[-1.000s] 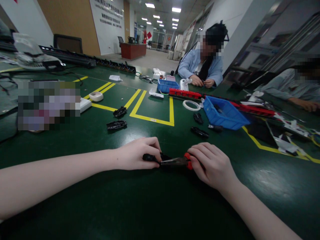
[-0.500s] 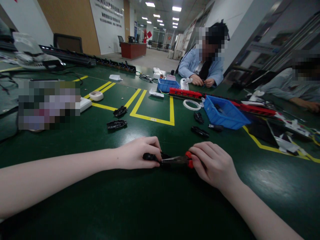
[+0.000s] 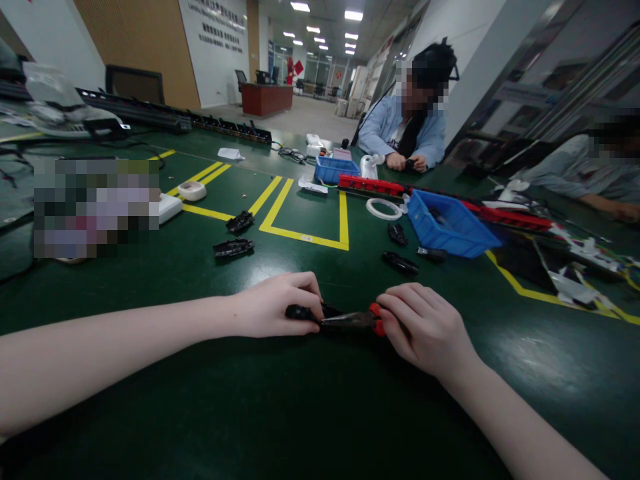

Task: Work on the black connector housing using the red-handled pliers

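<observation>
My left hand [image 3: 287,305] is closed around a small black plastic part [image 3: 298,312], pinching it just above the green table [image 3: 280,407]. In my right hand [image 3: 427,327] are needle-nose pliers [image 3: 350,321] with red handles, mostly covered by the fingers. The tips of the pliers point left and meet the black part by my left fingertips; whether the jaws grip it I cannot tell. Beyond my left hand lie two black plastic pieces [image 3: 234,248]. Several more dark pieces [image 3: 400,263] rest beyond my right hand.
A blue bin [image 3: 453,227] with dark parts inside stands at the right, beside a white ring [image 3: 383,209]. A smaller blue bin [image 3: 336,171] and a red strip [image 3: 371,185] are farther back. Tape roll [image 3: 192,191] at left. A person [image 3: 400,133] sits opposite, another at far right.
Both hands hold almost the same pose, the pliers staying against the black part. The person opposite has shifted their hands slightly.
</observation>
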`<state>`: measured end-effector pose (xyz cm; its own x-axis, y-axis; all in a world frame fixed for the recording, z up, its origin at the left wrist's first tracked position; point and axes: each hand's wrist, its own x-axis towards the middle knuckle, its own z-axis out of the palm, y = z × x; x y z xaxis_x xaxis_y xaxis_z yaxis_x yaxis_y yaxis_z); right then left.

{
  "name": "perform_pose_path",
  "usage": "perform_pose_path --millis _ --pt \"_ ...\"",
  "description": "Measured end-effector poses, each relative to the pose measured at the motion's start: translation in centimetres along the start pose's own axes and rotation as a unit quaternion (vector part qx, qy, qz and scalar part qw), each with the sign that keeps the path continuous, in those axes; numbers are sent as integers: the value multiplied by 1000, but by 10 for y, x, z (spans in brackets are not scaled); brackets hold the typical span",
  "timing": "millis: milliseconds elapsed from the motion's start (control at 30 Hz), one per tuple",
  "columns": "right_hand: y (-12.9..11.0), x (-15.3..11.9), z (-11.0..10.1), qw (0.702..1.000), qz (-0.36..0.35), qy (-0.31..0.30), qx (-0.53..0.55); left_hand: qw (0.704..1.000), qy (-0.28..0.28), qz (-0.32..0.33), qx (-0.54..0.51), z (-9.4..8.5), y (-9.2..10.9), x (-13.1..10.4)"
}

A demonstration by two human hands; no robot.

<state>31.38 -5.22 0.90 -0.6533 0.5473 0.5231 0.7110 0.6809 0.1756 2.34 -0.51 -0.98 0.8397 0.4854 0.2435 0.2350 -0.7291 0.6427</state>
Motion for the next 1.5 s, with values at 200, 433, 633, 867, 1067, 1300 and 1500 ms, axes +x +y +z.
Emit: perform_pose_path --millis 200,433,633,867,1067,1300,1500 --pt "-1 1 1 1000 1 -1 9 1000 -3 -3 -3 -1 2 1" --pt "0 -1 2 1000 13 -11 16 1000 -7 -3 -1 -2 2 0" --pt "2 -1 3 999 18 -21 21 1000 -11 -3 5 -1 2 0" --pt "3 -1 4 999 15 -21 25 1000 -4 -1 8 -1 3 0" --pt "1 0 4 1000 5 -10 19 1000 -3 -1 9 -1 1 0" --pt "0 -2 3 1000 -4 13 8 1000 -3 6 15 1 0 -1" --pt "-1 -3 3 1000 -3 19 0 1000 -2 10 24 0 0 0"
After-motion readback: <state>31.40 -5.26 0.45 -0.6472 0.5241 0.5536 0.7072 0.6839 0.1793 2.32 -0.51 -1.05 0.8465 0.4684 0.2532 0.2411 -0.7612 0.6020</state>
